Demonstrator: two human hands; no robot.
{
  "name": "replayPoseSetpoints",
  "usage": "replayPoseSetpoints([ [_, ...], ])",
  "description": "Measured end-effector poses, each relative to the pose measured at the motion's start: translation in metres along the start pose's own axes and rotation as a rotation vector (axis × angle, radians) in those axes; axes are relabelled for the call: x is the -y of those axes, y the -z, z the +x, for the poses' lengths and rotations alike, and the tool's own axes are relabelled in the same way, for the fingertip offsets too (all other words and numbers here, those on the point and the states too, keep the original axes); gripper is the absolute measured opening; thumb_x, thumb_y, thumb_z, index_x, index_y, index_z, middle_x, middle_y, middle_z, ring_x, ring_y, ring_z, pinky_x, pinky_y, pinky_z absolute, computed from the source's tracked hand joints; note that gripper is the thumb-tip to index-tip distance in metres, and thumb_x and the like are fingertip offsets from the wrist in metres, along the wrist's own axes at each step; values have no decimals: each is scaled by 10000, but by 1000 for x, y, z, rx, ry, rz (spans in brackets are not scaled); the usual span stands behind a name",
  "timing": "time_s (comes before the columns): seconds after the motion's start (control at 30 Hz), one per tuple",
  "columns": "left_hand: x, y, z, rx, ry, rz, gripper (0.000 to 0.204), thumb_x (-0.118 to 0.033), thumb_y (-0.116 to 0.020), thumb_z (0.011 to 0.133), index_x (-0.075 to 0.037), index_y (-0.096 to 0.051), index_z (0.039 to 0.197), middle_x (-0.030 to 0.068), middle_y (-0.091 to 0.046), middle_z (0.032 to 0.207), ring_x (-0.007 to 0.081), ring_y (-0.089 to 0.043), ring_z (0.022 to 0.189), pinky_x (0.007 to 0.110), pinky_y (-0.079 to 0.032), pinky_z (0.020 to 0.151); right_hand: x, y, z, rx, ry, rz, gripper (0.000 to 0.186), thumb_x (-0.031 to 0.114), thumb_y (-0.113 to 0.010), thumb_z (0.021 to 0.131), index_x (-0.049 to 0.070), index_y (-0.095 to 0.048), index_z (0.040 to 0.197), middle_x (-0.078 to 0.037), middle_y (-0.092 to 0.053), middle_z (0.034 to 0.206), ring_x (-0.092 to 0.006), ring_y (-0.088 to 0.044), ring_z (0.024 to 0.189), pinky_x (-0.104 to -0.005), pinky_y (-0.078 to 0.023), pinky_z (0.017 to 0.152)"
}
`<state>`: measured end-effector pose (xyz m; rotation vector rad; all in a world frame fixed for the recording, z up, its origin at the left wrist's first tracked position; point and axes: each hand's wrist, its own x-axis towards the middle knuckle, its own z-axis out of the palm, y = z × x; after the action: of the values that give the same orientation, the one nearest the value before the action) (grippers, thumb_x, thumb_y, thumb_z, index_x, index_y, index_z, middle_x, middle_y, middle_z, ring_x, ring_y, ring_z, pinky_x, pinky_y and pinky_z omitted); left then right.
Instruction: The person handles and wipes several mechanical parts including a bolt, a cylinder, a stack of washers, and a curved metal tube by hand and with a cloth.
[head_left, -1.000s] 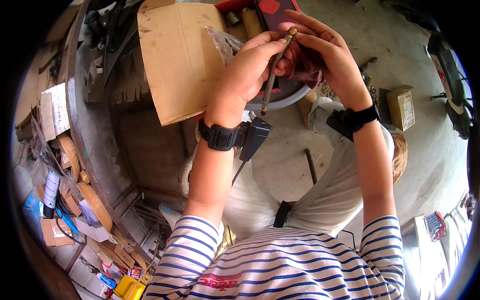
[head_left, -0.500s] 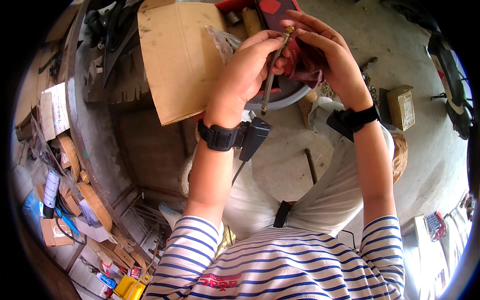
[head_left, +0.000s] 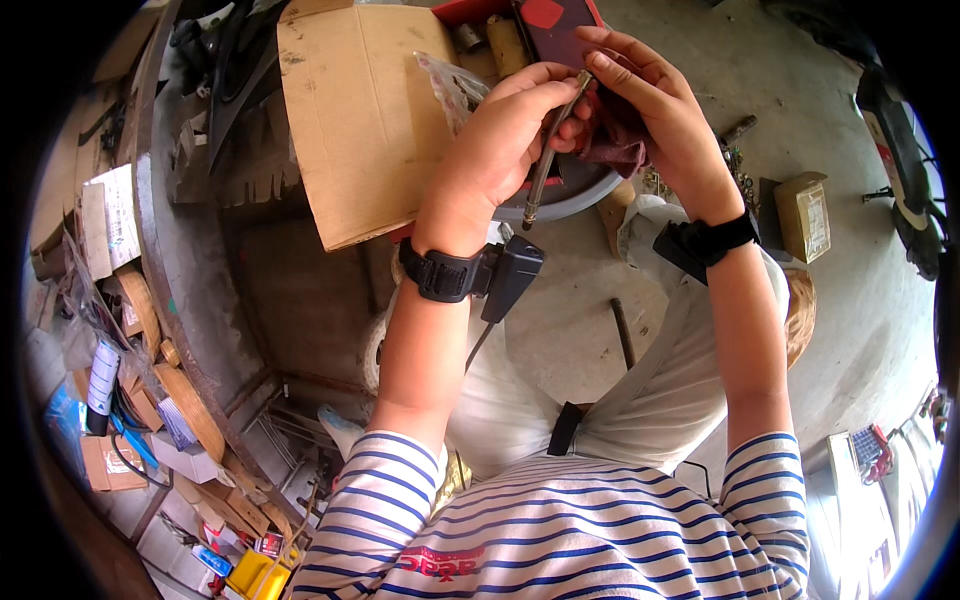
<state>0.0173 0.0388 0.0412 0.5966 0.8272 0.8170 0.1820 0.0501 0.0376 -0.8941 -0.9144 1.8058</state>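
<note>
My left hand (head_left: 500, 130) is closed around a thin metal rod (head_left: 541, 165) with a ridged lower end. The rod slants, its upper end between my thumb and fingers. Close beside that upper end is my right hand (head_left: 665, 110), its fingers curled and its thumb bent toward them. Whatever those fingers hold is hidden. A dark red cloth (head_left: 615, 150) hangs below my right palm; whether my hand grips it cannot be seen. Behind my hands are a red box (head_left: 560, 40) with a cylindrical part inside and a crumpled clear plastic bag (head_left: 445, 85).
An open cardboard box flap (head_left: 360, 130) lies left of my hands. A grey round rim (head_left: 575, 203) curves below them. Rightward on the concrete floor stand a small carton (head_left: 803, 215) and scattered small metal parts (head_left: 745, 185). A dark bar (head_left: 622, 332) lies between my legs.
The brass-coloured fitting seen at the rod's upper end no longer shows there. The rod's bare end is visible, slightly lower. My right fingers have shifted a little rightward.
</note>
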Motion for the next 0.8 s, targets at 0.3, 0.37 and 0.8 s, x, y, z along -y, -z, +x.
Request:
replayPoseSetpoints([
  [0.3,1,1,0,-2,26,6,168,-138,-474,950,-26,-526,1065,40,-579,861,107,-494,696,241,-376,595,-2,5,1,-110,-17,43,332,167,-543,955,19,-500,1249,-24,-598,901,-75,-605,792,-214,-503,713],
  [0.37,1,5,2,12,-21,-18,172,-144,-466,950,-28,-525,1063,37,-575,859,105,-485,688,238,-366,591,-3,6,4,-50,37,41,340,146,-524,960,12,-486,1271,-46,-620,1020,-81,-605,890,-216,-500,787],
  [0.8,-3,-10,-3,-62,-7,-8,187,-162,-489,958,-33,-529,1087,25,-572,856,90,-475,685,232,-371,596,-9,9,3,-45,54,-4,427,100,-553,939,20,-428,1340,-76,-609,1145,-78,-601,931,-211,-502,816],
])
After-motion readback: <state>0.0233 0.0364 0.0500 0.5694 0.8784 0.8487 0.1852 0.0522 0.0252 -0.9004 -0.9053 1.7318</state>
